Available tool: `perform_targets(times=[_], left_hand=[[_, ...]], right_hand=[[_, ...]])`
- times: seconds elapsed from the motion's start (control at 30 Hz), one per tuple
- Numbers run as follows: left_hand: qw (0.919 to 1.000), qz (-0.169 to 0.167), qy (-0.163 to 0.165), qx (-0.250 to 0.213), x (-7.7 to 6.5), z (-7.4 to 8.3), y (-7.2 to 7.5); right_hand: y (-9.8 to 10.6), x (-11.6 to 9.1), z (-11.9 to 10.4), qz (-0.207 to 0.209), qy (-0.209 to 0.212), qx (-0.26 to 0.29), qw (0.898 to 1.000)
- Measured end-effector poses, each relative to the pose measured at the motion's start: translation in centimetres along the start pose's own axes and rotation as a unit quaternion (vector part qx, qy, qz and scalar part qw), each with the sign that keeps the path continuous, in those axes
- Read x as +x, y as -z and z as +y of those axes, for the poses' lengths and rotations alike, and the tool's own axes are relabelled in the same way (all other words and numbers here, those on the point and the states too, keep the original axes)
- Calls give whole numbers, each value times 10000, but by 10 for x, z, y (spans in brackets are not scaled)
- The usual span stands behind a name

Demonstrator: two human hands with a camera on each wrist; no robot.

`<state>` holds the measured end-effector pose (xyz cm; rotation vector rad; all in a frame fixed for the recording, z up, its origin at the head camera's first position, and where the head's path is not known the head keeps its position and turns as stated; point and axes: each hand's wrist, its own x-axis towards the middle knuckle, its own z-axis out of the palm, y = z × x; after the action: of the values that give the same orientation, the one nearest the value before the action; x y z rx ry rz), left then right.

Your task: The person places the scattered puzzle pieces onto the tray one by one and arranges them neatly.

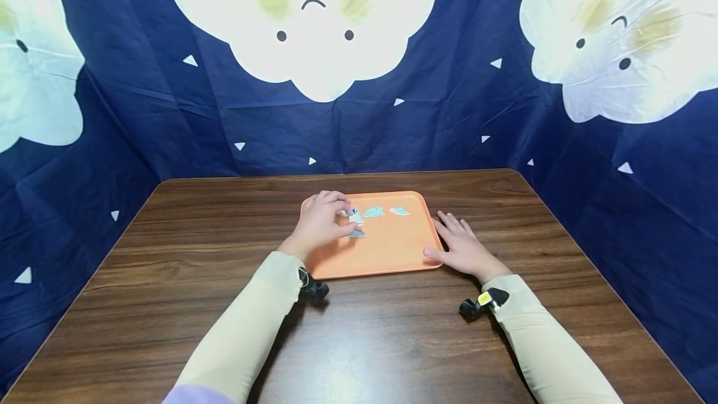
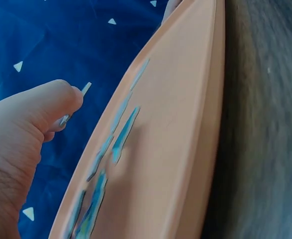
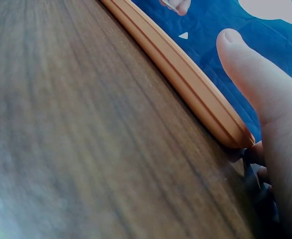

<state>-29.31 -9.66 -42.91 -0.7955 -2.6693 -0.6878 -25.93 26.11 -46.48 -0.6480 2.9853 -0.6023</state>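
My left hand (image 1: 318, 224) is over the left part of an orange tray (image 1: 387, 247), pinching a thin flat piece (image 2: 86, 88) between thumb and fingers. In the left wrist view that piece is raised above the tray, seen nearly edge-on. Several irregular, jagged-edged flat pieces in pale blue and white lie on the tray, among them a light blue piece (image 1: 373, 212) and a whitish piece (image 1: 399, 211). A bluish piece (image 1: 357, 234) sits beneath the left thumb. With fingers extended, my right hand (image 1: 463, 250) rests at the tray's right edge, its thumb over the rim.
The tray lies on a brown wood-grain table (image 1: 224, 310). A dark blue cloth (image 1: 359, 136) with white clouds and small triangles hangs around the back and sides. Each wrist carries a small black camera mount, such as the right camera mount (image 1: 483, 303).
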Motion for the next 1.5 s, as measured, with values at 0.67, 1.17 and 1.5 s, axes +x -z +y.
perform_targets(times=[0.67, 1.17, 1.5], left_hand=[[9964, -627, 281, 500, 17, 12, -33], [9919, -916, 497, 723, 19, 16, -36], [9899, -945, 659, 829, 18, 16, -39]], right_hand=[[-2, 2, 1, 113, 177, -46, 9998], [-3, 4, 2, 24, 106, -33, 9999], [-4, 2, 1, 5, 62, 15, 10000]])
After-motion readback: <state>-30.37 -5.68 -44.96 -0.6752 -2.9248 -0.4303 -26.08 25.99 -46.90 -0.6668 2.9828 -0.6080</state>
